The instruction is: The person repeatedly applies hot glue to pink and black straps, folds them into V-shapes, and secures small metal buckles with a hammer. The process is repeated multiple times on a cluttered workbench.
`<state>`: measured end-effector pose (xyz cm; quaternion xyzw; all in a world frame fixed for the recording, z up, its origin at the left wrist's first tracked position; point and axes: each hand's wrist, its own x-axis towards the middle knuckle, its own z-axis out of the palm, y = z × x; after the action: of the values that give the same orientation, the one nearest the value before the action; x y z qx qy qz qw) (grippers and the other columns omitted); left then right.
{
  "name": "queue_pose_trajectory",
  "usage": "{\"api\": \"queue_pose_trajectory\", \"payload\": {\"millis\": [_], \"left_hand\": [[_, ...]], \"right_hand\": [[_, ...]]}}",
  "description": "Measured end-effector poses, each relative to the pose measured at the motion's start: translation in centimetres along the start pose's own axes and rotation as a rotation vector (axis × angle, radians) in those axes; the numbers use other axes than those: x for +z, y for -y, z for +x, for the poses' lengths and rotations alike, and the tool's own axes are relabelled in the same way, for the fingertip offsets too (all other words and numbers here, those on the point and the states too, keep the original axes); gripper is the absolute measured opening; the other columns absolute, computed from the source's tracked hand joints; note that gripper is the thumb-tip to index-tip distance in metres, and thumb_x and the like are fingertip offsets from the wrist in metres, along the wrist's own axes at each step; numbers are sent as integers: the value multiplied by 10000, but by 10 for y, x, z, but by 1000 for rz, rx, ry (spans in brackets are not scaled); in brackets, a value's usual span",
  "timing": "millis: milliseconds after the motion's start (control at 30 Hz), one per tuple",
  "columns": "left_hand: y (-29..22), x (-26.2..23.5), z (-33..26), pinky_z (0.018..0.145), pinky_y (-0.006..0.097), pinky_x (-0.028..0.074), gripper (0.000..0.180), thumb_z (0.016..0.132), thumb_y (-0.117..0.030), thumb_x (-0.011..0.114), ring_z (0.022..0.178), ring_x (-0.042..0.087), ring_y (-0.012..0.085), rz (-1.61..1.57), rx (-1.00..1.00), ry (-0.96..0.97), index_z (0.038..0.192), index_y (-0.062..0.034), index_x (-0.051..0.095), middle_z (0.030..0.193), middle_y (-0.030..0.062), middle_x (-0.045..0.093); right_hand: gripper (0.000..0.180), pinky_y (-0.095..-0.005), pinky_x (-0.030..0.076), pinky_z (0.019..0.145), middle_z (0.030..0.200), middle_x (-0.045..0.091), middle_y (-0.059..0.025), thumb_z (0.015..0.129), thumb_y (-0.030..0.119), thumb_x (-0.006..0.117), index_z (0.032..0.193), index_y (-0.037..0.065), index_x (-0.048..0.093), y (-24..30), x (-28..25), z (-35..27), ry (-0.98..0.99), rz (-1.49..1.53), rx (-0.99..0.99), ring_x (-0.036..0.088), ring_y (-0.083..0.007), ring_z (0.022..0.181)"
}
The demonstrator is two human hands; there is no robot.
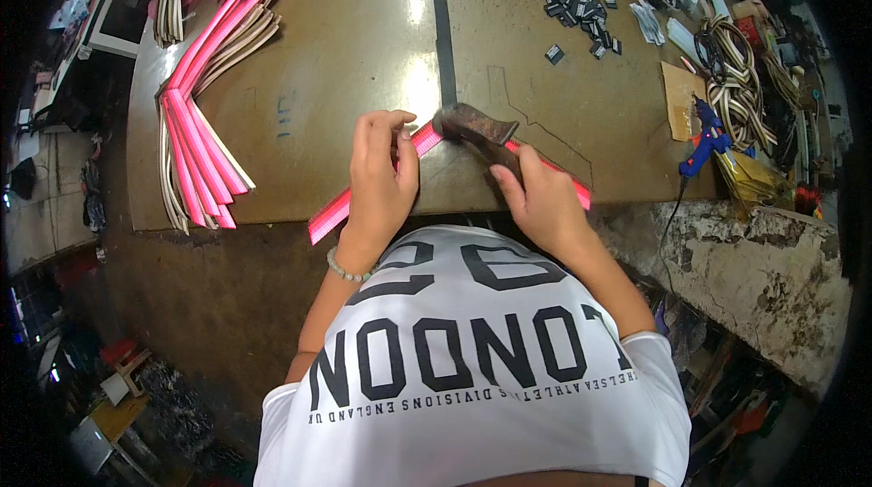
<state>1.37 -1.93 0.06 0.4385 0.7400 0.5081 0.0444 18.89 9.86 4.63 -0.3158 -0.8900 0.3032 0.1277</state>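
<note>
At the table's (318,105) near edge, we have the pink strip (330,214), bent, its ends slanting near-left and near-right. Our left hand (383,160) grips its left part, fingers curled round it; our right hand (542,201) is wrapped around the hammer (481,126), whose head covers the bend. Black strap (442,33) runs far from there. We've pink bundles (195,151) far left, black clips (581,10) far right, blue glue gun (706,149) right.

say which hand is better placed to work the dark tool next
Probably the right hand: it grips the dark tool, while the left hand is at the pink strip, away from the tool's handle.
</note>
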Motion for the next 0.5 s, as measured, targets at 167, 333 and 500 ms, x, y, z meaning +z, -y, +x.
{"api": "queue_pose_trajectory", "payload": {"millis": [167,333,500], "left_hand": [[3,-3,2,666,307,490,169,886,64,548,764,578,207,-15,-46,9,1040,12,596,1002,135,546],[-4,-10,5,707,300,522,153,882,-32,637,787,617,213,-143,-210,196,1028,16,645,1014,130,563],[-9,-7,12,681,337,516,175,874,-91,673,741,609,274,208,-25,317,1004,24,651,978,158,579]], "right_hand": [[334,-505,487,556,711,625,-258,952,313,620,887,6,504,-1,0,4,-59,15,3,627,-456,643],[408,-512,498,650,784,641,-267,959,392,593,914,-13,566,-7,-8,4,65,-90,197,636,-468,758],[437,-452,518,749,971,676,-206,932,405,625,1082,-4,670,-73,-38,-7,-488,-394,164,658,-406,869]]}}
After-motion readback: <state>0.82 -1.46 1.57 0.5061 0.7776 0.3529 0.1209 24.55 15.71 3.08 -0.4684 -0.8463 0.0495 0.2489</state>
